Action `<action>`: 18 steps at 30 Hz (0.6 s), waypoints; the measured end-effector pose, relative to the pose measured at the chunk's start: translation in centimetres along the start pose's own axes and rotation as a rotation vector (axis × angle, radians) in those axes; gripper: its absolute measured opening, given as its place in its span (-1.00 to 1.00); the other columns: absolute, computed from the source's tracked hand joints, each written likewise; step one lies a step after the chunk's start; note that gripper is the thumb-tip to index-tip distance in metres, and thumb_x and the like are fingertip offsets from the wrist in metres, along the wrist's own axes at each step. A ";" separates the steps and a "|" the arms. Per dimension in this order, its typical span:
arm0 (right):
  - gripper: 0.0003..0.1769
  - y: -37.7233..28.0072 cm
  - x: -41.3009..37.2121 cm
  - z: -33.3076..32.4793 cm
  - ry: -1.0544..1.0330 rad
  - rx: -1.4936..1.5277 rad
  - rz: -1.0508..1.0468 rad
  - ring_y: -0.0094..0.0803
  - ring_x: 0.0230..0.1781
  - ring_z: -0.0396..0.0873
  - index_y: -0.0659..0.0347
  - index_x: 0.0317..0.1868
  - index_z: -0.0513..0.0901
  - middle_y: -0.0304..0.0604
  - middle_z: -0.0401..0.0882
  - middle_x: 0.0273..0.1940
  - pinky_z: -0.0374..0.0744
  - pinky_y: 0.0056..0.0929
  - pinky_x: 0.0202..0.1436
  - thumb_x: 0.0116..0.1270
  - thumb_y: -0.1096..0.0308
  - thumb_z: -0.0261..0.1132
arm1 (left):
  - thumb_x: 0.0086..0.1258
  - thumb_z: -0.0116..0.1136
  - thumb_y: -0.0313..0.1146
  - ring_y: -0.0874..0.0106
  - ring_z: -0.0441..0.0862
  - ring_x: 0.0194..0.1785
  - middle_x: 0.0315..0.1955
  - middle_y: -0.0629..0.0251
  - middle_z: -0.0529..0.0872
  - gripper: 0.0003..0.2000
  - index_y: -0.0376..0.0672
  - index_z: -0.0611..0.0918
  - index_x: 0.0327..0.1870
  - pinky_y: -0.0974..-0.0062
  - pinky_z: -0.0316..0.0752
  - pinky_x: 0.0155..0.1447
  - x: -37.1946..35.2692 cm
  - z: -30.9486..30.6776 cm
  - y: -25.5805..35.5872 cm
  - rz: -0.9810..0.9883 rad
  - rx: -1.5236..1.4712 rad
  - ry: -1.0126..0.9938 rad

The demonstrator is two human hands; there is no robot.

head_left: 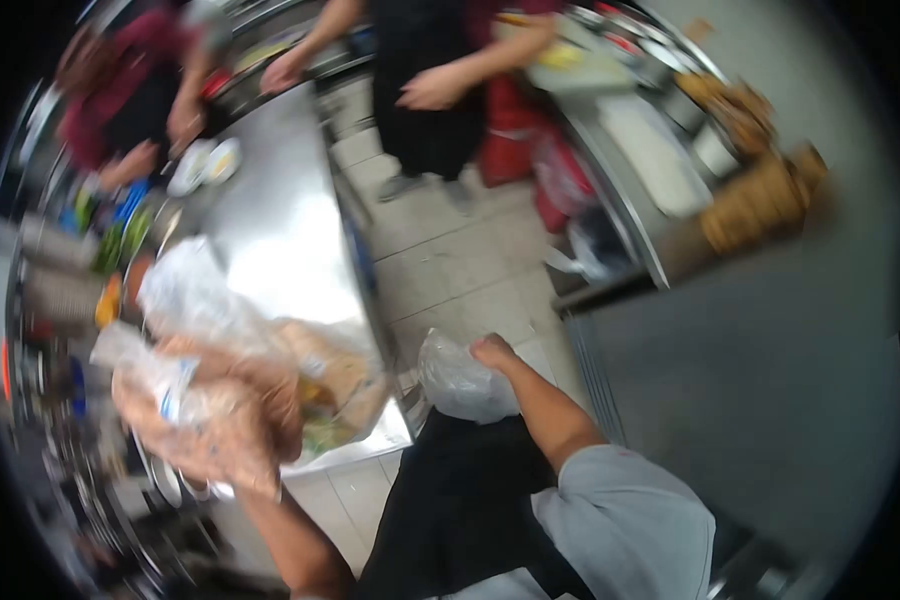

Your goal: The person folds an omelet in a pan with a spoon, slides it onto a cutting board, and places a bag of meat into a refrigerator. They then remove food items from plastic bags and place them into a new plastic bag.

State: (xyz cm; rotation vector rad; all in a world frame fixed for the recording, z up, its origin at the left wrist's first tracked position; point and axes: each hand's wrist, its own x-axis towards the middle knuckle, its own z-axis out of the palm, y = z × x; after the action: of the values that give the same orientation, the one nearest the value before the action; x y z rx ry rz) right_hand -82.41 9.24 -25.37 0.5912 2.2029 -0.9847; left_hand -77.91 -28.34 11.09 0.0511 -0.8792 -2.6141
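Observation:
At the near end of the steel table, my left hand [253, 478] is at the underside of a large clear plastic bag [195, 415] filled with pinkish-tan food, and holds it. The bag hides most of its fingers, and I cannot make out what the food is. A second filled bag [335, 375] lies beside it, with something green and yellow at its near end. My right hand [492, 352] is closed on the gathered top of a clear plastic bag [465, 380], which hangs in front of my black apron. Its contents are hard to tell.
Two people in dark aprons, one person's hand [438, 88] visible, stand beyond the steel table [275, 200]. Two white plates or bowls [205, 165] sit at its far left. On the right, a counter holds a long white tray [655, 155] and brown paper bags [760, 205].

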 end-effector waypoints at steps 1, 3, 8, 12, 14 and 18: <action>-0.59 0.6 -2.1 -2.9 0.037 0.032 -0.047 -0.12 -0.11 0.62 0.28 -0.29 0.69 0.07 0.67 -0.17 0.54 -0.31 -0.02 0.13 0.06 0.22 | 0.34 -0.21 0.27 0.14 0.39 0.30 0.30 0.16 0.40 -0.27 -0.07 0.28 0.39 0.10 0.34 0.34 -0.1 0.4 -0.6 -0.046 0.008 -0.031; -0.63 1.6 -6.8 -7.8 0.211 0.004 -0.296 -0.06 -0.20 0.61 0.24 -0.36 0.68 0.02 0.66 -0.27 0.55 -0.29 -0.08 0.16 0.07 0.19 | 0.34 -0.20 0.27 0.14 0.39 0.30 0.30 0.16 0.40 -0.27 -0.07 0.29 0.39 0.10 0.34 0.34 -1.0 1.6 -2.2 -0.127 0.012 -0.089; -0.63 2.5 -22.5 -16.3 0.382 0.028 -0.693 -0.13 -0.46 0.51 0.28 -0.60 0.47 -0.04 0.52 -0.45 0.49 -0.33 -0.31 0.05 0.13 0.33 | 0.33 -0.20 0.26 0.13 0.39 0.30 0.29 0.15 0.41 -0.28 -0.07 0.30 0.39 0.10 0.34 0.34 -5.3 4.2 -9.5 -0.449 -0.049 -0.183; -0.65 4.4 -35.1 -17.3 0.476 0.373 -0.688 -0.35 -0.37 0.51 0.26 -0.39 0.52 -0.19 0.54 -0.40 0.48 -0.38 -0.20 0.15 0.11 0.34 | 0.33 -0.20 0.26 0.13 0.39 0.29 0.28 0.15 0.41 -0.28 -0.07 0.30 0.38 0.10 0.34 0.34 -10.6 6.2 -17.0 -0.791 -0.162 -0.209; -0.62 6.2 -38.6 -17.1 0.534 0.620 -0.663 -0.42 -0.30 0.52 0.25 -0.27 0.56 -0.25 0.59 -0.35 0.48 -0.39 -0.12 0.19 0.06 0.34 | 0.33 -0.19 0.26 0.13 0.39 0.29 0.28 0.15 0.42 -0.28 -0.07 0.31 0.38 0.10 0.34 0.34 -13.9 7.0 -19.8 -0.933 -0.209 -0.221; -0.37 8.4 -43.6 -17.0 0.435 1.083 -0.726 -0.49 -0.17 0.55 0.26 0.13 0.52 -0.20 0.66 -0.14 0.43 -0.37 0.10 0.17 0.04 0.44 | 0.32 -0.17 0.24 0.13 0.40 0.28 0.27 0.16 0.43 -0.30 -0.06 0.36 0.35 0.09 0.33 0.34 -19.5 10.1 -21.3 -1.112 -0.279 -0.287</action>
State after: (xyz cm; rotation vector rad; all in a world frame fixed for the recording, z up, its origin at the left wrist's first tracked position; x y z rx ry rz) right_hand -53.45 21.72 10.18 0.4538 2.1062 -2.7045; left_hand -68.72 0.18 5.04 0.1196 -0.6454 -3.8430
